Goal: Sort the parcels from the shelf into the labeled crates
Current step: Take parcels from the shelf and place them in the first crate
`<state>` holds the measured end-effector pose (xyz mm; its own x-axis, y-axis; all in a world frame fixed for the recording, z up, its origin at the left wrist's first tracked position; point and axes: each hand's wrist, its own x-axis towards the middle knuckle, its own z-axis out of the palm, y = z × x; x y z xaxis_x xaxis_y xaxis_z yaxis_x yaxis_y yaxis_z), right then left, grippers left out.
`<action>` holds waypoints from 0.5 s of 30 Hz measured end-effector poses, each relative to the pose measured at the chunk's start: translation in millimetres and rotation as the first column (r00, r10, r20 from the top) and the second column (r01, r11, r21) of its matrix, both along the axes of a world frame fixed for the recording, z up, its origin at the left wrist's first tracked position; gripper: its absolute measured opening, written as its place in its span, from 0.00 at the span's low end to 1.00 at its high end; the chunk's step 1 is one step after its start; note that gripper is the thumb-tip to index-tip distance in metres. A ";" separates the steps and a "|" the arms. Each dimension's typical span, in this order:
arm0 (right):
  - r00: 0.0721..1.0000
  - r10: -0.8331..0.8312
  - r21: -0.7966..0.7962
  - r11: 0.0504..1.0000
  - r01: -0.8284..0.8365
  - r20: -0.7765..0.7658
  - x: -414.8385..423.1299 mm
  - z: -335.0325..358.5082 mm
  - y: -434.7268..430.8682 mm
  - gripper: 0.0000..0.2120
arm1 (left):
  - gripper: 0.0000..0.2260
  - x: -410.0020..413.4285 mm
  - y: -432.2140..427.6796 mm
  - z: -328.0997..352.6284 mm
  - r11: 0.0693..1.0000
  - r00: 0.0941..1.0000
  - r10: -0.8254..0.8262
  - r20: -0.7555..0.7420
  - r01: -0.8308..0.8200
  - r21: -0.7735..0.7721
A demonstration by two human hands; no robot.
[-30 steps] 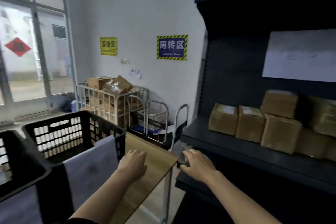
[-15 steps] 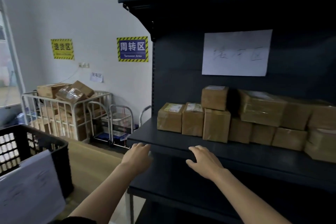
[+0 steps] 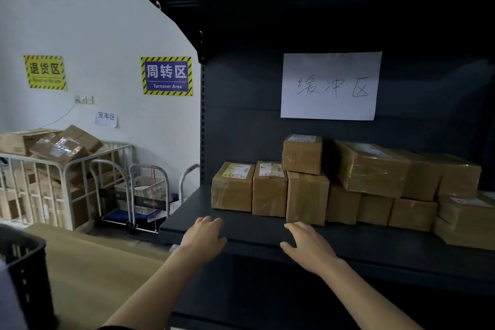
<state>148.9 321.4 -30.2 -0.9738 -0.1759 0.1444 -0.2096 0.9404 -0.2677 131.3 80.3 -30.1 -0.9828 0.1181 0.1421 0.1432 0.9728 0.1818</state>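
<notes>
Over the shelf (image 3: 254, 232) edge I see left hand (image 3: 203, 238) and right hand (image 3: 308, 249) hover, fingers (image 3: 210, 222) loosely apart; taped parcels (image 3: 233, 187) just beyond, wall sign (image 3: 166, 75) reading "Turnover Area".

Dark metal shelf (image 3: 380, 245). Brown taped parcels (image 3: 412, 213) stand in a row, set back from the front edge. Leftmost parcel (image 3: 232, 187) sits in from the left edge, touching second parcel (image 3: 269, 190); taller parcel (image 3: 306, 197) next. Large parcel (image 3: 463, 225) at the right edge, nearer the front.
</notes>
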 end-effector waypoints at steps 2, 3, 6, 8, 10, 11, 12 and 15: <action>1.000 -0.009 -0.017 1.000 0.009 -0.008 -12.5 -0.4 -11.5 0.26 | 0.15 -17.8 -11.5 -1.5 1.000 1.000 -0.014 -0.008 0.014 0.015; 1.000 -0.015 -0.031 0.999 0.014 -0.013 -19.2 -0.9 -17.7 0.26 | 0.15 -27.0 -18.2 -1.7 0.999 1.000 -0.018 -0.015 0.018 0.030; 0.999 -0.038 -0.105 0.994 0.035 -0.023 -41.0 -3.2 -38.6 0.27 | 0.16 -57.6 -38.6 -0.6 0.996 0.999 -0.026 -0.044 0.030 0.080; 0.998 -0.059 -0.168 0.984 0.053 -0.028 -56.7 -3.9 -54.8 0.26 | 0.16 -78.1 -51.4 1.6 0.992 0.997 -0.034 -0.065 0.042 0.118; 0.997 -0.077 -0.229 0.971 0.068 -0.029 -71.7 -3.1 -71.9 0.26 | 0.17 -97.5 -62.7 3.3 0.984 0.996 -0.043 -0.082 0.057 0.167; 0.996 -0.086 -0.254 0.964 0.075 -0.032 -78.7 -2.5 -80.0 0.26 | 0.18 -106.9 -67.4 3.7 0.977 0.995 -0.045 -0.093 0.063 0.202; 0.995 -0.096 -0.275 0.958 0.082 -0.039 -85.3 -2.0 -87.7 0.26 | 0.18 -116.1 -70.9 4.0 0.968 0.993 -0.044 -0.107 0.069 0.243; 0.990 -0.132 -0.325 0.939 0.111 -0.044 -101.0 -1.1 -105.9 0.25 | 0.22 -143.3 -73.1 4.1 0.931 0.992 -0.031 -0.123 0.073 0.357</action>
